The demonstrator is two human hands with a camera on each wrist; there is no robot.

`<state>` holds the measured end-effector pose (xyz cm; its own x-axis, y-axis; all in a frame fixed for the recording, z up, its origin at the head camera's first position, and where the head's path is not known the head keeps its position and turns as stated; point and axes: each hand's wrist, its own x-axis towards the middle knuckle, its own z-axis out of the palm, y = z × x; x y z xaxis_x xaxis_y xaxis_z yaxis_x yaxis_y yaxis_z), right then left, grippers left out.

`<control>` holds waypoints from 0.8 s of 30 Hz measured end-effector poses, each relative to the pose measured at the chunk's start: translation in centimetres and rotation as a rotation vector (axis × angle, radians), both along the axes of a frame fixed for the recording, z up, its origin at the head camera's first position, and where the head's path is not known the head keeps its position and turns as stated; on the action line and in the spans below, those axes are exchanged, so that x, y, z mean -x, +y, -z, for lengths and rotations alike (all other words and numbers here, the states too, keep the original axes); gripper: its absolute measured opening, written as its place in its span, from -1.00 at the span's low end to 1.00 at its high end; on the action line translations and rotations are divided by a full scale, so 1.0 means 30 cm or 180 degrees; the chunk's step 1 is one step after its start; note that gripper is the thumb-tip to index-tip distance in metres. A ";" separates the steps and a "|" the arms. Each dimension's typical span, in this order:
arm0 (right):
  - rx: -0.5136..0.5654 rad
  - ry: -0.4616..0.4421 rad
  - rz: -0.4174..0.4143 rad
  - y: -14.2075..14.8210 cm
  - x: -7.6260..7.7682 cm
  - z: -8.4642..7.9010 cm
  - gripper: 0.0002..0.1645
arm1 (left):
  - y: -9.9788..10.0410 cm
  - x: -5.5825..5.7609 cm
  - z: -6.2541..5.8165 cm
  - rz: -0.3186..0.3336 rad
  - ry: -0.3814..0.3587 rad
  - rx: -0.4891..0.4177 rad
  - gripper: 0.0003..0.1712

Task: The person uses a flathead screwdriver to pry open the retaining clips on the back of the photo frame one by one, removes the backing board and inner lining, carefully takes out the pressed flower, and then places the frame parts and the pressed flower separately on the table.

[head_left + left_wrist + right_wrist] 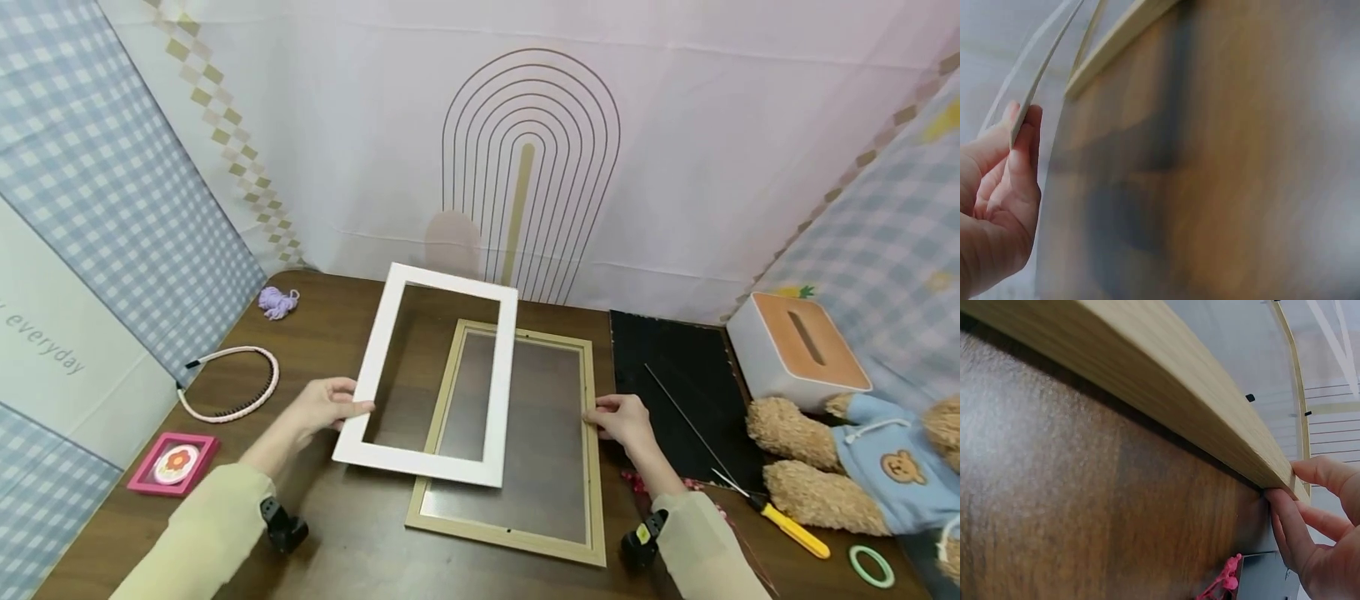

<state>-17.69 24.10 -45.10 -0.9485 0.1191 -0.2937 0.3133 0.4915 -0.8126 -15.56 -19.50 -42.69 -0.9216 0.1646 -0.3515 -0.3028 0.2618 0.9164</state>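
Observation:
My left hand (324,406) pinches the left edge of a white rectangular mat board (495,417) with a cut-out window. The mat is raised and tilted, overlapping the left part of a light wooden picture frame (597,500) in the head view. In the left wrist view, thumb and fingers of the left hand (1007,181) hold the thin mat (1041,72) edge-on. My right hand (622,419) holds the right side of the picture frame, which lies on the table with a clear pane inside. The right wrist view shows the right hand (1316,515) with thumb and fingers on the frame's wooden rail (1210,406).
On the left are purple yarn (277,302), a headband (273,375) and a pink box (208,454). To the right lie a black board (667,358), a yellow-handled screwdriver (795,531), red berry sprigs (636,481), a teddy bear (806,496), a tissue box (765,354) and a green ring (855,568).

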 end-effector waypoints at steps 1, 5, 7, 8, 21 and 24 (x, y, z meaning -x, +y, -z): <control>0.0016 0.0003 -0.0005 -0.001 0.002 0.000 -0.55 | -0.029 0.013 -0.005 -0.0032 -0.0003 -0.0032 -0.79; 0.0039 -0.0011 -0.0017 0.000 0.008 -0.002 -0.54 | -0.151 0.061 -0.030 -0.0171 -0.0033 -0.0040 -0.80; -0.0027 -0.0019 -0.0051 0.007 0.009 -0.004 -0.53 | -0.205 0.078 -0.041 -0.0203 -0.0091 0.0080 -0.73; -0.0076 -0.0023 -0.0054 0.010 0.009 -0.005 -0.53 | -0.228 0.085 -0.045 -0.0211 -0.0132 0.0176 -0.67; -0.0277 -0.0011 -0.0087 0.035 0.008 -0.005 -0.52 | -0.299 0.144 -0.019 -0.0061 -0.0395 0.1064 -0.36; -0.0260 -0.0010 -0.0068 0.033 0.010 -0.006 -0.52 | -0.282 0.153 -0.023 -0.0116 -0.0240 0.1464 -0.60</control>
